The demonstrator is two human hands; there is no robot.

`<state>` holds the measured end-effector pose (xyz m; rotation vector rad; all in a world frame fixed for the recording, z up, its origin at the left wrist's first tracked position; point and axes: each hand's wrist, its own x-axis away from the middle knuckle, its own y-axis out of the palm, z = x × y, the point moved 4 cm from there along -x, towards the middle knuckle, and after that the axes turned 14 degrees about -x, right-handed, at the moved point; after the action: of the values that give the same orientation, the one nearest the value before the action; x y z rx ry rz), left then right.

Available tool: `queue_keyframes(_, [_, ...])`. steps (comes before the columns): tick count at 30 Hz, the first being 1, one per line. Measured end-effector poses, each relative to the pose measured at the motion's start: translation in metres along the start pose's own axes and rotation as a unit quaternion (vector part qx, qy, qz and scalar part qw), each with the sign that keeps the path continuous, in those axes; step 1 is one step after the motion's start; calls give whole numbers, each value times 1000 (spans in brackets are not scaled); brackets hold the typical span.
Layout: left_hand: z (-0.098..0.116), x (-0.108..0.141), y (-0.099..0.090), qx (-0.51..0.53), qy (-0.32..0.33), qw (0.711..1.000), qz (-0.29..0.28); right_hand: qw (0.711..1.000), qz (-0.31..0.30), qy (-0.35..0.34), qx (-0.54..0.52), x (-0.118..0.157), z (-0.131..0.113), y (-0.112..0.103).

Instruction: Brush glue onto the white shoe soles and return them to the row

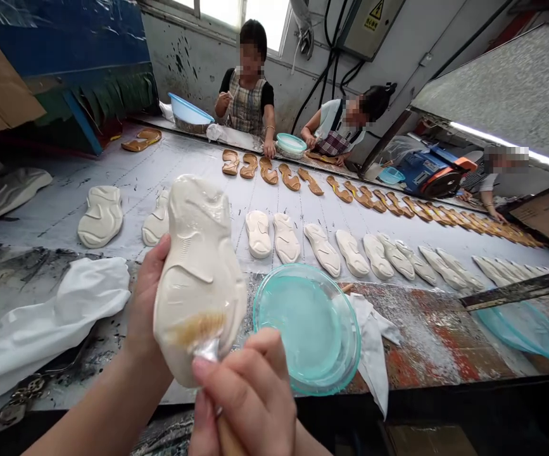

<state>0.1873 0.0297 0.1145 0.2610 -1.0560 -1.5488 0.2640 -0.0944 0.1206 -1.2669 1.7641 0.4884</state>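
Cream shoe sole [198, 272] is held up over the bench's near edge, a tan smear on its lower end. Left hand [145, 304] cups it from behind; right hand [240, 399] curls tightly around a brush [208, 348] touching the sole, just beside a teal plastic dish [307, 329].

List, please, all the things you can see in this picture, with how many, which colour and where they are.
Shoe sole: 1, cream with a brownish smear, in left hand.
Brush: 1, silver ferrule, touching that sole.
Dish: 1, clear teal, right of the hands.
White cloths: 2, white, either side of the hands.
Pale soles: many, cream, row across the table.
Tan soles: many, tan, row behind them.
Basin: 1, blue, far side.
Machine: 1, blue and orange, far right.
Co-workers: 3, far side.
Left hand: 1, holding the sole.
Right hand: 1, holding the brush.
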Motion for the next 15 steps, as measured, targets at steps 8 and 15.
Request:
queue_keyframes(8, [-2, 12, -16, -99, -88, 991, 16, 969, 84, 157, -172, 9, 35, -20])
queue_keyframes(15, [-9, 24, -27, -153, -86, 984, -21, 913, 133, 269, -276, -11, 59, -47])
